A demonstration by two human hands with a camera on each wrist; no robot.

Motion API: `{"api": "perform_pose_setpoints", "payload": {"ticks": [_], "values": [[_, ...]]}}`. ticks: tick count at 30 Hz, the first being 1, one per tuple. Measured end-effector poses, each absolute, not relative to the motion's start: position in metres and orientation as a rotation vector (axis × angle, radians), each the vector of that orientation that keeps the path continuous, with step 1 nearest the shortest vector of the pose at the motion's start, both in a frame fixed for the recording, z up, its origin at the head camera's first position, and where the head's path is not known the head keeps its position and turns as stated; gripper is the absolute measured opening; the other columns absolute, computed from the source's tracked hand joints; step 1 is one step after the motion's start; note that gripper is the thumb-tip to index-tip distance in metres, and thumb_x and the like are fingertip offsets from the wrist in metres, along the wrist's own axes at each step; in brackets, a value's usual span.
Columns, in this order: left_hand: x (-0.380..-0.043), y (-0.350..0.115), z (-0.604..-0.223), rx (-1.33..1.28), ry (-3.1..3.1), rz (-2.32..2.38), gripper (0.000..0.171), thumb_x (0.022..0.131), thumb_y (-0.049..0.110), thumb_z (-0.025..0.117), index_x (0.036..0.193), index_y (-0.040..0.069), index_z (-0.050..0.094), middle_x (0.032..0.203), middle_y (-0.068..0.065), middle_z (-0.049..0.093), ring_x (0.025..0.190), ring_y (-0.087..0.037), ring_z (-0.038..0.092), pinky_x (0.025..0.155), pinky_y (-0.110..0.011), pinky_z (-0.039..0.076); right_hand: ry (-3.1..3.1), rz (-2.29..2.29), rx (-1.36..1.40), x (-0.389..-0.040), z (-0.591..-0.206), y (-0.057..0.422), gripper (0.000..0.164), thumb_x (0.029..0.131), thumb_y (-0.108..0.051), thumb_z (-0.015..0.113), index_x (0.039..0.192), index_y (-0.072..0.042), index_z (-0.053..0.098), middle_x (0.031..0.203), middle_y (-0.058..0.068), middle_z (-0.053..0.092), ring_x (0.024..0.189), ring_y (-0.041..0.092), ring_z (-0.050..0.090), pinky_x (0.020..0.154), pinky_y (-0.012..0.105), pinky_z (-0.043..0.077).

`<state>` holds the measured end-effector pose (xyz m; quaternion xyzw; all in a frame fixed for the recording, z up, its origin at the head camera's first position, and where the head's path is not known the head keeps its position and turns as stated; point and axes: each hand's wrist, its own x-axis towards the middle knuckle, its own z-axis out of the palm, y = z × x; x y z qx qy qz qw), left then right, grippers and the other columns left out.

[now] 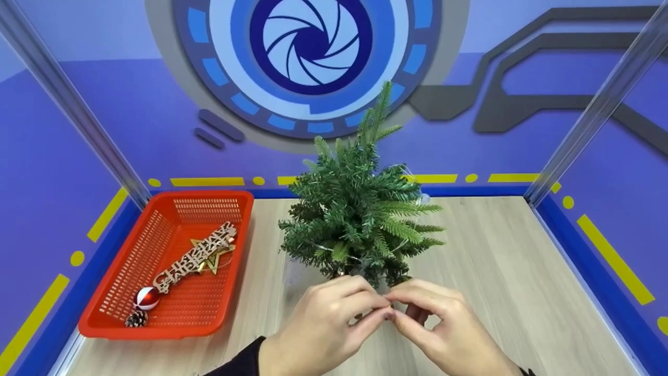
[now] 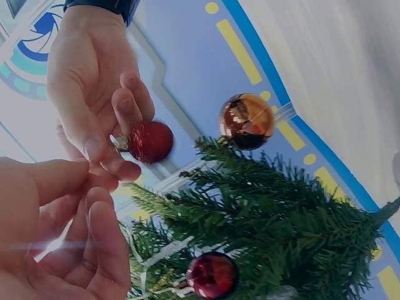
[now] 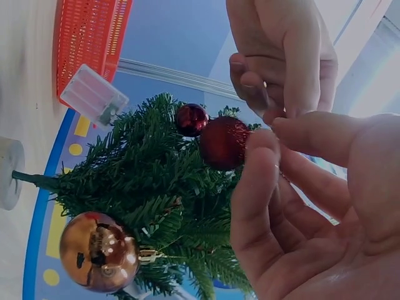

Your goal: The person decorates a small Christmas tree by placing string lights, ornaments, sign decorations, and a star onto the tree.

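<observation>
In front of a small artificial Christmas tree (image 1: pixel 349 209), both hands meet fingertip to fingertip. A red glittery bauble (image 2: pixel 151 142) hangs just beyond the right hand's fingers, its gold cap beside them. The right hand (image 1: pixel 449 324) pinches at the top of this bauble with thumb and fingers. The left hand (image 1: pixel 329 318) pinches at the same spot; the small part between the fingertips is mostly hidden. In the right wrist view the bauble (image 3: pixel 224 144) is close to the branches. A copper-coloured bauble (image 3: pixel 100 252) and a shiny dark red bauble (image 3: pixel 192 120) are on the tree.
At left on the wooden table (image 1: pixel 496 271) stands a red plastic basket (image 1: pixel 219 318). It holds a wooden lettered sign (image 1: pixel 193 258), a gold star (image 1: pixel 211 261), a red-and-white ball (image 1: pixel 146 298) and a pine cone (image 1: pixel 136 318). A clear battery box (image 3: pixel 94 94) lies near the tree.
</observation>
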<state>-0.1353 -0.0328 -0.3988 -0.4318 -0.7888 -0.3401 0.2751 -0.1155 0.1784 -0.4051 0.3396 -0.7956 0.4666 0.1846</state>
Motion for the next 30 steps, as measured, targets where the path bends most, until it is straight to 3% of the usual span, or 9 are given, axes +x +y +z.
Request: {"api": "perform_pose_setpoints", "payload": {"ticks": [18, 30], "values": [[-0.131, -0.030, -0.381, -1.084, -2.085, -0.849, 0.005, 0.093, 0.021, 0.070, 0.095, 0.020, 0.075, 0.089, 0.012, 0.068, 0.077, 0.002, 0.062, 0.071, -0.010, 0.051, -2.124, 1.336, 0.993, -0.114, -0.379, 0.170, 0.036, 0.078, 0.014, 0.072, 0.098, -0.015, 0.073, 0.090, -0.002, 0.070, 0.069, 0.004, 0.059, 0.060, 0.013, 0.049], [-0.127, -0.015, -0.360, -0.967, -2.155, -0.845, 0.006, 0.095, 0.022, 0.064, 0.092, 0.021, 0.070, 0.087, 0.013, 0.061, 0.065, 0.004, 0.052, 0.059, -0.008, 0.043, -2.080, 1.340, 0.894, -0.116, -0.361, 0.180, 0.031, 0.077, 0.019, 0.066, 0.090, -0.009, 0.069, 0.082, 0.000, 0.065, 0.067, 0.005, 0.055, 0.057, 0.017, 0.046]]}}
